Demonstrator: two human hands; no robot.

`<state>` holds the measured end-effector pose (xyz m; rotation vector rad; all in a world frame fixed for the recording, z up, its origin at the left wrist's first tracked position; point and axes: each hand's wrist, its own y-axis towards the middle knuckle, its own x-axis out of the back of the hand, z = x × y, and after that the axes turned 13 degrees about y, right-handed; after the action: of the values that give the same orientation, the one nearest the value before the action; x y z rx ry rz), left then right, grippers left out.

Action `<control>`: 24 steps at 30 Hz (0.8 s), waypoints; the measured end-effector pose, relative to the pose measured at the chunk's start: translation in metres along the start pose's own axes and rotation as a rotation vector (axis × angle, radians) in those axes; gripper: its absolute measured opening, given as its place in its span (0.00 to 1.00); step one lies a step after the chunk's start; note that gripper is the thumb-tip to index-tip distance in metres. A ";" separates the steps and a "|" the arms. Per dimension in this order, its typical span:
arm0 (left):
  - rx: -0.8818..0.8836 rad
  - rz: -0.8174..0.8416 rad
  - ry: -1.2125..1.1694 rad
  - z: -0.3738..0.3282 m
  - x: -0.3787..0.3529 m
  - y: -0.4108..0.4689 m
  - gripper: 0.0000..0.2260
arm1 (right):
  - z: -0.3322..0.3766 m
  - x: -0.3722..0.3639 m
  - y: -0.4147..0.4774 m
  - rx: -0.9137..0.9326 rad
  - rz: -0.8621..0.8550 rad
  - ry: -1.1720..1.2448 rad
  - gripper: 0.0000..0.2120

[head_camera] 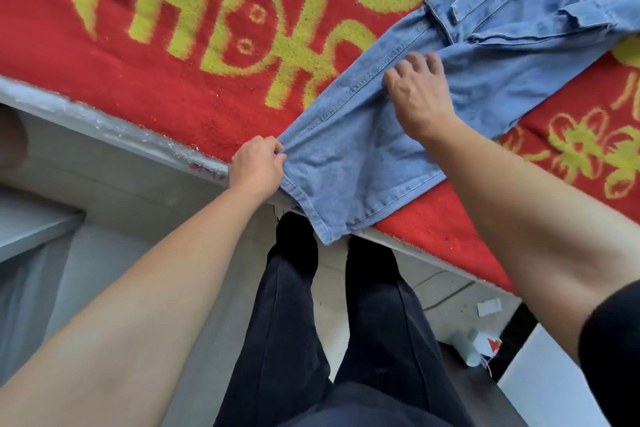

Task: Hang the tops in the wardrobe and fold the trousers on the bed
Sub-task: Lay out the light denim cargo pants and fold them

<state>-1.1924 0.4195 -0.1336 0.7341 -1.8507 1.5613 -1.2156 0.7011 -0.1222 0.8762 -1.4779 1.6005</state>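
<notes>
Standing at the bed (104,121) edge, pinched the jeans (363,156) by the seam near the hem with the left hand (256,166); gripped the same leg higher up with the right hand (419,94), fingers curled into the denim. Set the hands apart along the long axis, laid diagonally from the hem overhanging the near edge to the waistband far up-right. Spread flat on a red blanket (173,80); stood on pale floor (450,288) with litter (488,307) at right.
</notes>
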 end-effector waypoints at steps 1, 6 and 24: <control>0.013 -0.030 -0.014 0.004 -0.001 -0.003 0.07 | 0.003 0.004 0.007 0.016 -0.030 0.012 0.14; 0.122 -0.125 -0.043 0.016 -0.013 -0.002 0.07 | 0.027 -0.001 0.043 0.042 -0.087 0.096 0.15; 0.212 -0.211 0.224 -0.049 -0.023 0.003 0.17 | 0.005 -0.069 -0.104 -0.407 -0.199 0.815 0.14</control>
<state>-1.1746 0.4692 -0.1464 0.7851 -1.4150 1.6424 -1.0917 0.6927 -0.1346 0.0904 -1.0177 1.2154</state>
